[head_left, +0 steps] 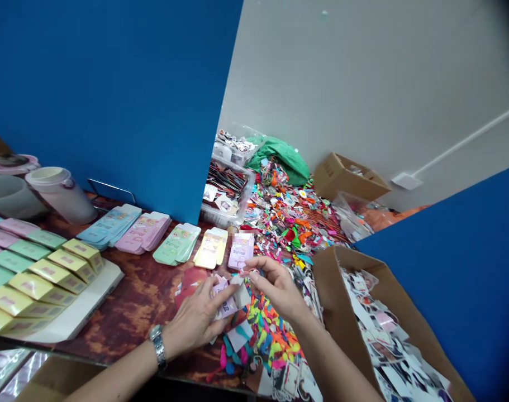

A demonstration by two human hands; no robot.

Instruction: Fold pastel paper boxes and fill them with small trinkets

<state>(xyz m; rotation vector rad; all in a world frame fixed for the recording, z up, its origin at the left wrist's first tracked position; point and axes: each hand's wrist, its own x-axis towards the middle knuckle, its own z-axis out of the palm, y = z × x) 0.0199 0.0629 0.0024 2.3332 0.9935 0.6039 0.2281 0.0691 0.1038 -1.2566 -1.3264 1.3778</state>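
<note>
My left hand (198, 315), a metal watch on its wrist, is closed around a small purple printed box (224, 300). Just right of it, the fingertips of my right hand (277, 285) pinch a thin pink loop (249, 272) above the box's end. A whitish piece (242, 295) shows beside the box, partly hidden by my fingers. Below both hands lies a heap of colourful balloons (269, 329). Beyond them are flat box stacks in purple (241, 251), yellow (211, 248), green (176, 244), pink (143, 231) and blue (110, 226).
Folded yellow boxes (40, 287) stand in rows with green and pink ones at left, on a white tray (99, 296). White tubs (61, 192) stand behind. A cardboard box (333, 296) of cards is at right. Mixed trinkets (288, 206) cover the back; blue panels (112, 100) flank the table.
</note>
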